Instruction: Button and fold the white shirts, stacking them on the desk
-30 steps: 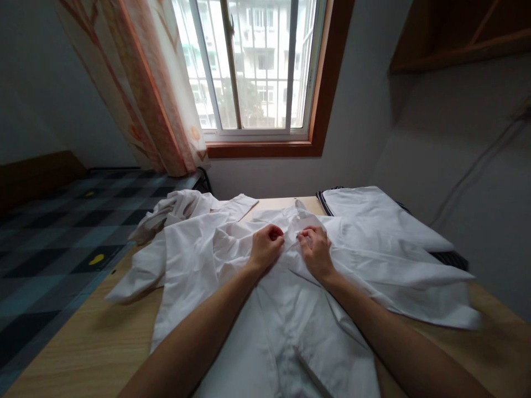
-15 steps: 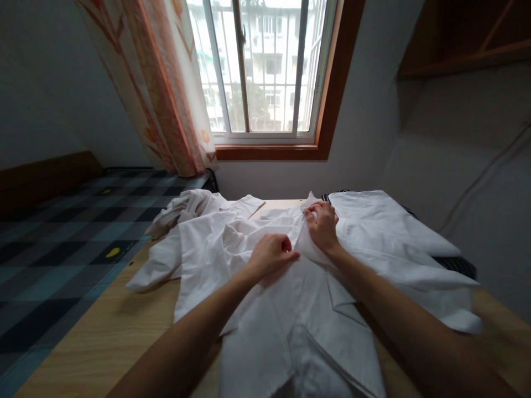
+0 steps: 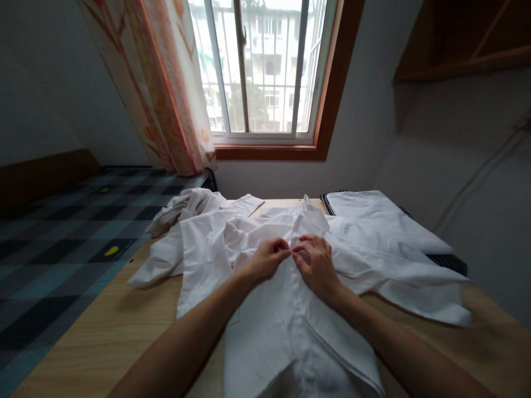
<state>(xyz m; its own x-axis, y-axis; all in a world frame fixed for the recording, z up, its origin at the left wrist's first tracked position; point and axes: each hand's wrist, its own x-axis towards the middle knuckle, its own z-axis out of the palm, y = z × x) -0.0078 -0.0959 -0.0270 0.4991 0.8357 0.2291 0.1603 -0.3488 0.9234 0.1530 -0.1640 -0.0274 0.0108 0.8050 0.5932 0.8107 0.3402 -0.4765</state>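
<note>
A white long-sleeved garment (image 3: 265, 326) lies spread on the wooden table, its sleeves out to both sides and its collar toward the window. At the middle of its front, my left hand (image 3: 269, 257) pinches the fabric between thumb and forefinger. Close on the right, almost touching it, my right hand (image 3: 316, 262) has its thumb and fingertips on the same front edge, in a pinch. Whatever small part lies between the fingertips is too small to make out. Below the hands the front edges of the cloth run toward me, with a loose fold on the right.
The light wooden table (image 3: 95, 326) borders a checked bed (image 3: 62, 249) on the left. Folded white cloth with a black striped edge (image 3: 373, 210) lies at the back right. Behind stand a window (image 3: 265, 83) and a patterned curtain (image 3: 161, 94).
My right hand has come down from near the collar to beside my left hand, and the raised flap has settled. My left hand has shifted slightly left. The right sleeve lies a little differently.
</note>
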